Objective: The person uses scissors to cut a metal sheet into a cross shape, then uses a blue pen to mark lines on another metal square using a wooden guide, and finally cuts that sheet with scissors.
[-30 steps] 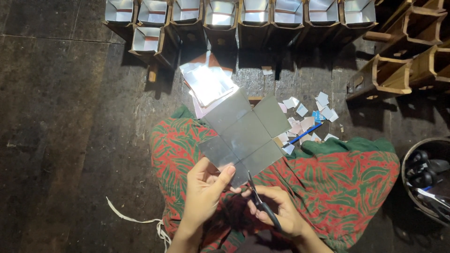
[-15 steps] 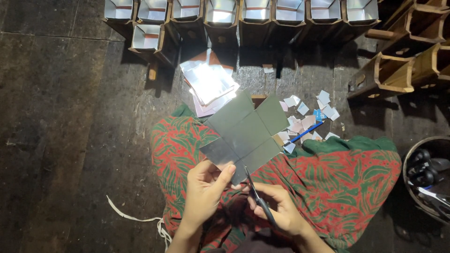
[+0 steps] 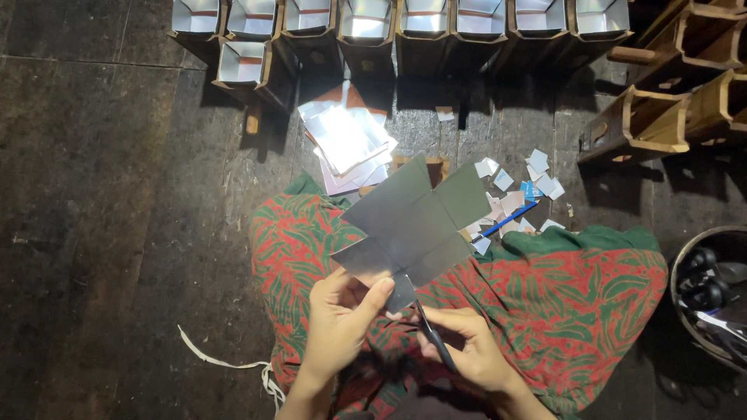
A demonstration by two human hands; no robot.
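Left hand (image 3: 342, 315) pinched grey sheet (image 3: 412, 222) at its near corner, right hand (image 3: 467, 350) gripped scissors (image 3: 432, 336) just beside, blades at sheet's near edge

Two hands worked: the left hand (image 3: 338, 323) and the right hand (image 3: 471, 354). Between them was one grey sheet (image 3: 412, 222) and one pair of scissors (image 3: 434, 342). Beyond them stood eight foil-lined boxes (image 3: 366, 19), one foil stack (image 3: 346, 144), and one blue pen (image 3: 506, 222).
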